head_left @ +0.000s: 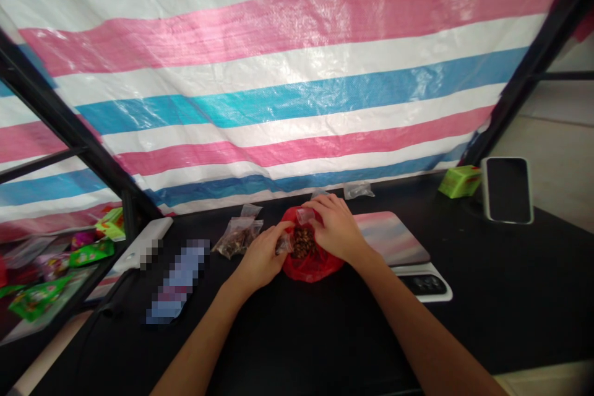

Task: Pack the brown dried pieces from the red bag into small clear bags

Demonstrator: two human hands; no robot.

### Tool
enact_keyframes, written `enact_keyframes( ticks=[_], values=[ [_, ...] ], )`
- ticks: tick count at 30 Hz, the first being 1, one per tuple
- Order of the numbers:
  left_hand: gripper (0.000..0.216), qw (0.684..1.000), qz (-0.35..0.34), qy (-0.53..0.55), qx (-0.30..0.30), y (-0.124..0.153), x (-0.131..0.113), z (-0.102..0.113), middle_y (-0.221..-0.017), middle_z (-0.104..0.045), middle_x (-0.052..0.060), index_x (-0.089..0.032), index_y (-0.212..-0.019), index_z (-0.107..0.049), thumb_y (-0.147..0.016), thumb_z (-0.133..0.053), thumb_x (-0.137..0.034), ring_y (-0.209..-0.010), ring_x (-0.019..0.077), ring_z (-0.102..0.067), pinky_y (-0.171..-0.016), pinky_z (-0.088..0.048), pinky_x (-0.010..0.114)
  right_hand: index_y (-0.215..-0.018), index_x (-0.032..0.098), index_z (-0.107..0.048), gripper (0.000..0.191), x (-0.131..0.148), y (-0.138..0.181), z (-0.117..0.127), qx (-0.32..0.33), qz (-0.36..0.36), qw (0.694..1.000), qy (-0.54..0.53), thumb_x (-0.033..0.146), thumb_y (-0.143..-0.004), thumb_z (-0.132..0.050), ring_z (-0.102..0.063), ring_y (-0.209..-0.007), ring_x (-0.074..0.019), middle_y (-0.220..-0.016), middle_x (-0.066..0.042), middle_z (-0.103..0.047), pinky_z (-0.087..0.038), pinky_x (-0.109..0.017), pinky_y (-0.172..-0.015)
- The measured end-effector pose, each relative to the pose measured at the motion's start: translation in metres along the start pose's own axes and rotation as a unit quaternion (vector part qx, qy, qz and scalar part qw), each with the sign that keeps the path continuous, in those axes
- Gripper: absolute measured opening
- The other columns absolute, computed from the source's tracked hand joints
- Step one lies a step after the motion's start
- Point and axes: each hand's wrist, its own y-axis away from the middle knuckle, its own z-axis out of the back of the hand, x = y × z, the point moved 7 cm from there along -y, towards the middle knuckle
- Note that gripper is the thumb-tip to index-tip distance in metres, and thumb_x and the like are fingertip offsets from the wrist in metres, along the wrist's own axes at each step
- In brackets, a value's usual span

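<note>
A red plastic bag (309, 271) lies open on the black table, with small brown pieces (304, 242) inside; they look like beans or seeds, too small to name surely. At the bag's left rim my left hand (262, 257) is closed, fingers pinching clear plastic (284, 243) of a small bag. My right hand (336, 229) curls over the right side of the red bag, with more clear plastic (305, 216) at its fingertips. Whether both pieces belong to one small bag I cannot tell. Just left are small zip bags (236, 240) filled with brown pieces.
Right of the red bag is a white scale (439, 288) beside a pinkish flat panel (394, 238). Farther right stand a green box (459, 182) and a phone (508, 190). On the left lie a white power strip (146, 244) and a blurred-out packet (180, 281). Striped sheeting (297, 93) hangs behind.
</note>
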Motion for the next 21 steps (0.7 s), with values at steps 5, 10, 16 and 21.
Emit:
enact_keyframes(
  ticks=[5, 10, 16, 21],
  values=[
    [0.058, 1.000, 0.018, -0.014, 0.007, 0.001, 0.001, 0.001, -0.119, -0.070, 0.002, -0.031, -0.131, -0.056, -0.080, -0.057, -0.003, -0.107, 0.0214, -0.067, -0.097, -0.050, 0.034, -0.114, 0.022, -0.072, 0.040, 0.005, 0.004, -0.013, 0.054, 0.038, 0.998, -0.002, 0.007, -0.080, -0.058, -0.049, -0.112, -0.0270, -0.113, -0.006, -0.069, -0.037, -0.040, -0.099],
    [0.042, 0.999, 0.026, -0.038, 0.001, -0.001, 0.004, 0.002, -0.109, -0.071, 0.002, -0.029, -0.126, -0.058, -0.087, -0.060, -0.013, -0.099, 0.0223, -0.069, -0.089, -0.052, 0.034, -0.116, 0.023, -0.072, 0.042, 0.005, 0.007, -0.019, 0.071, 0.048, 0.996, 0.002, 0.007, -0.079, -0.058, -0.048, -0.113, -0.0267, -0.112, -0.006, -0.069, -0.037, -0.040, -0.098],
    [0.058, 0.993, -0.056, -0.104, -0.021, 0.001, -0.008, 0.007, -0.119, -0.069, 0.004, -0.028, -0.135, -0.053, -0.084, -0.052, -0.001, -0.109, 0.0229, -0.064, -0.097, -0.049, 0.037, -0.118, 0.023, -0.072, 0.042, 0.005, 0.007, -0.019, 0.077, 0.042, 0.996, 0.018, 0.009, -0.081, -0.060, -0.048, -0.113, -0.0267, -0.114, -0.007, -0.069, -0.035, -0.040, -0.099],
    [0.032, 0.988, -0.042, -0.145, -0.040, 0.003, -0.013, 0.008, -0.109, -0.069, 0.005, -0.023, -0.115, -0.058, -0.088, -0.052, -0.007, -0.100, 0.0250, -0.063, -0.091, -0.048, 0.038, -0.116, 0.023, -0.072, 0.035, 0.004, 0.005, -0.016, 0.069, 0.024, 0.997, 0.012, 0.013, -0.085, -0.061, -0.050, -0.114, -0.0252, -0.115, -0.006, -0.070, -0.034, -0.039, -0.099]
  ],
)
